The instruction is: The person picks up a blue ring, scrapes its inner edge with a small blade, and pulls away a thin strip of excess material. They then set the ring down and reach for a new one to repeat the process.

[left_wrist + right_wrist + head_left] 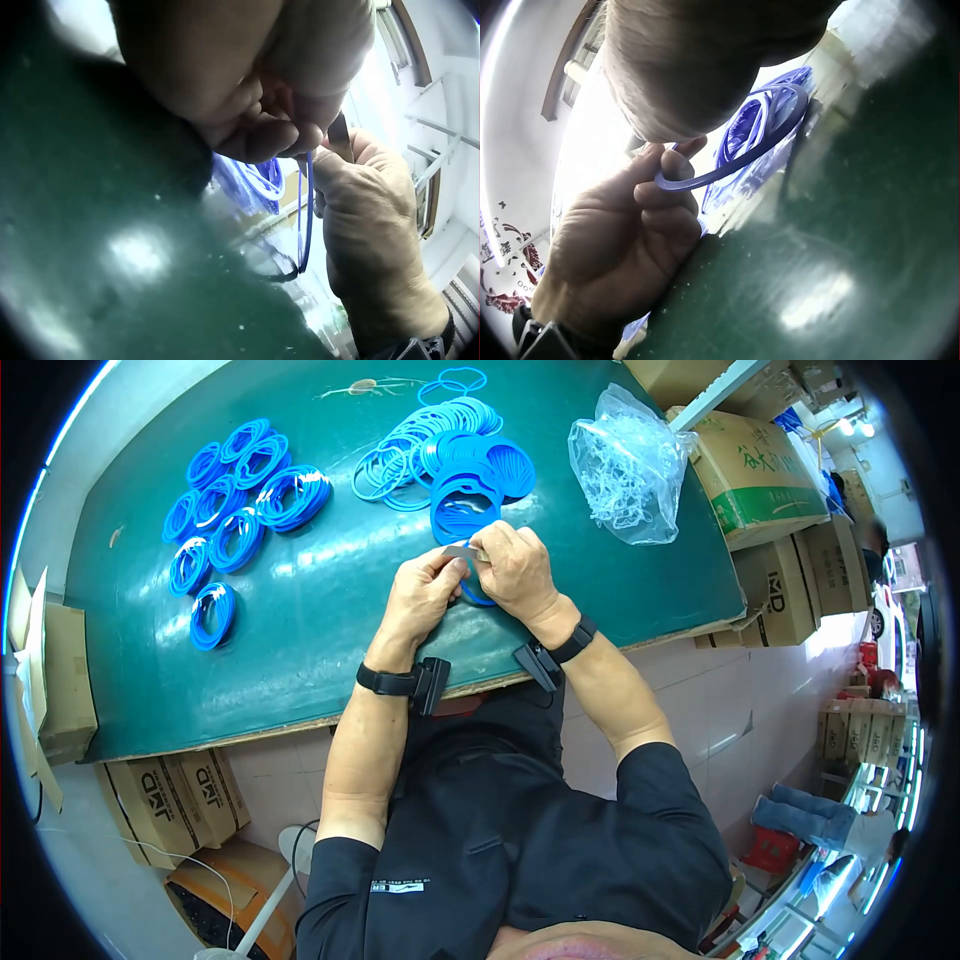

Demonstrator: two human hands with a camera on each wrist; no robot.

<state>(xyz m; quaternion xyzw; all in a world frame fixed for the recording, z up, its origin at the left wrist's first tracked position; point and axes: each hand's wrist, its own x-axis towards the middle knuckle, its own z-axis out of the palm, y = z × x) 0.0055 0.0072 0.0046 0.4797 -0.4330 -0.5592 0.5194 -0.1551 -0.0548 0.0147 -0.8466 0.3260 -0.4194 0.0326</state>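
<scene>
Both hands meet at the table's near side in the head view. The left hand (425, 598) pinches a thin blue ring (476, 596), which loops out from its fingertips in the right wrist view (735, 165). Close against it, the right hand (518, 575) has its fingers curled round a small flat grey strip (458, 551); the strip (340, 138) shows as a dark piece at that hand in the left wrist view. The fingertips partly hide where strip and ring meet. Just beyond the hands lies a pile of blue rings (465, 505).
Several bundles of blue rings (237, 540) lie on the green table (330, 590) at the left. A clear plastic bag (632, 475) of clear scraps sits at the right. Cardboard boxes (755, 470) stand beyond the right edge, and others (175, 795) below the left side.
</scene>
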